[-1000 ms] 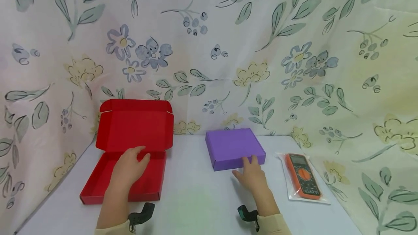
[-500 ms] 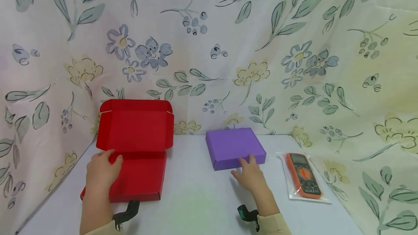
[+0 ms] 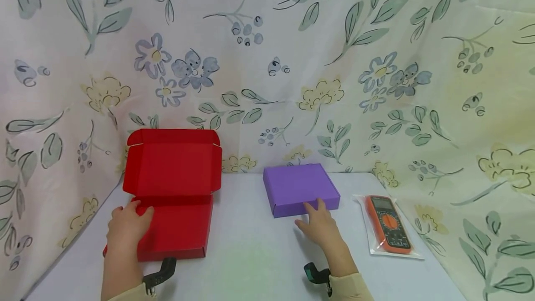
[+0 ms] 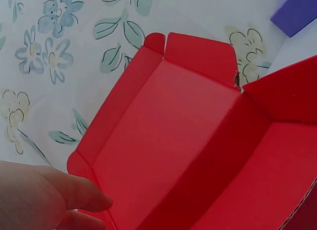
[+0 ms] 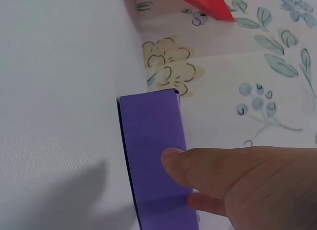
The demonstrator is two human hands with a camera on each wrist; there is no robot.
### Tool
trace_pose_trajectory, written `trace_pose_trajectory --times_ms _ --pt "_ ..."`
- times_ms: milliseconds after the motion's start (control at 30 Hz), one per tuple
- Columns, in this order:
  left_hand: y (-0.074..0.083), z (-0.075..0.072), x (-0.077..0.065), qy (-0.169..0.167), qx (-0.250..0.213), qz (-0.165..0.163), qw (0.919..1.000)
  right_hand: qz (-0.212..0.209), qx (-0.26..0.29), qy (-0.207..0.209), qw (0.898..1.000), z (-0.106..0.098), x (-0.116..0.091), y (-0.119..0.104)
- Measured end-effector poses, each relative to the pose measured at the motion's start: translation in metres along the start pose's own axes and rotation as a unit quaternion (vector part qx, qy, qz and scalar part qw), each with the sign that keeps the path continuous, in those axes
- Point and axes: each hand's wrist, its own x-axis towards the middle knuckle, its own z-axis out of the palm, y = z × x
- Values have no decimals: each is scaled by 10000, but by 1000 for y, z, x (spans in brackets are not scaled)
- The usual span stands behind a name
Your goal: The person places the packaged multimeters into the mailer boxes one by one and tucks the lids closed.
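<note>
A red cardboard box [image 3: 179,231] lies at the left in the head view, its lid [image 3: 175,168] raised and leaning back; nothing lies inside the part that shows. My left hand [image 3: 127,227] is over the box's left side, thumb and fingers spread apart. The left wrist view has those fingers [image 4: 81,193] close to the lid's lower corner. A closed purple box [image 3: 298,187] sits right of the middle. My right hand [image 3: 319,226] is at its front edge, fingertips reaching the top and the thumb apart in front. In the right wrist view, the hand [image 5: 247,185] overlaps the purple box.
To the right, an orange and black multimeter [image 3: 388,224] lies in a clear plastic bag. A white tabletop [image 3: 242,245] runs between the two boxes. Behind it hangs a floral cloth [image 3: 259,59], which also borders both sides.
My left hand has moved left, from over the red box's middle to its left side, and slightly down. The right hand has stayed almost still at the purple box.
</note>
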Motion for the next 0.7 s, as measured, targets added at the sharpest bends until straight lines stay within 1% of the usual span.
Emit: trace_pose_trajectory --times_ms 300,400,500,700 --pt "-4 0 0 -41 40 -130 9999 43 -10 -100 9999 2 0 -1" --pt "-4 1 0 -61 78 -112 9999 71 2 -114 9999 4 1 -2" --pt "-5 2 0 -2 173 -64 9998 68 -35 -123 9999 6 2 -2" --pt "-10 7 4 36 206 -109 9997 -9 -108 -73 9999 6 1 -1"
